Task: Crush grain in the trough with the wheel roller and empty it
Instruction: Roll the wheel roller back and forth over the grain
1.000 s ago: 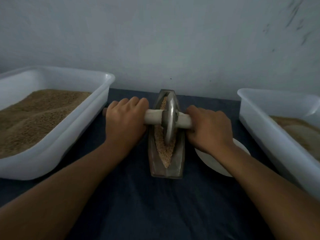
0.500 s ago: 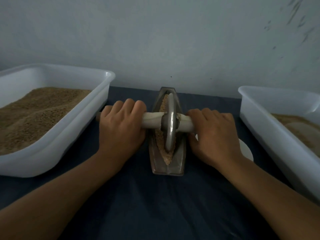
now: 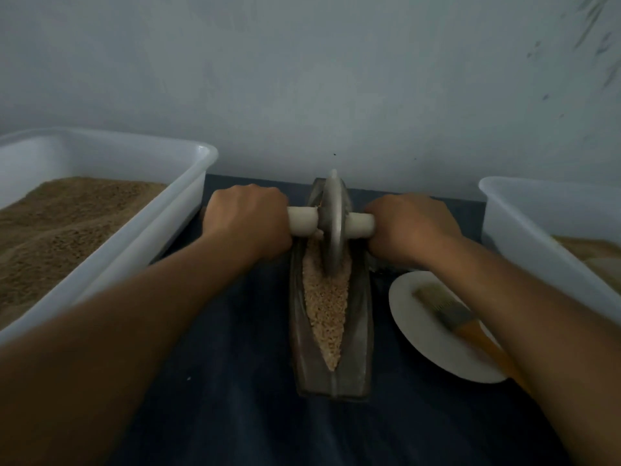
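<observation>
Both hands, left [image 3: 250, 220] and right [image 3: 408, 227], grip the roller [image 3: 332, 227] handle, fingers curled around it, at the trough's [image 3: 359, 317] far end; bins [image 3: 111, 230] flank it, a plate [image 3: 423, 334] with a brush [image 3: 450, 311] lies rightward.

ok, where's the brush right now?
Head view, right of the trough: the brush lies on the white plate, partly under the right forearm, left of the right-hand bin.

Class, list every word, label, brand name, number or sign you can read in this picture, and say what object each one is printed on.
None can be read. The white plastic tubs, the metal boat-shaped trough, the metal wheel roller with pale handles, the white round plate and the yellow-handled brush show no print; the wall bears only scuffs.
</observation>
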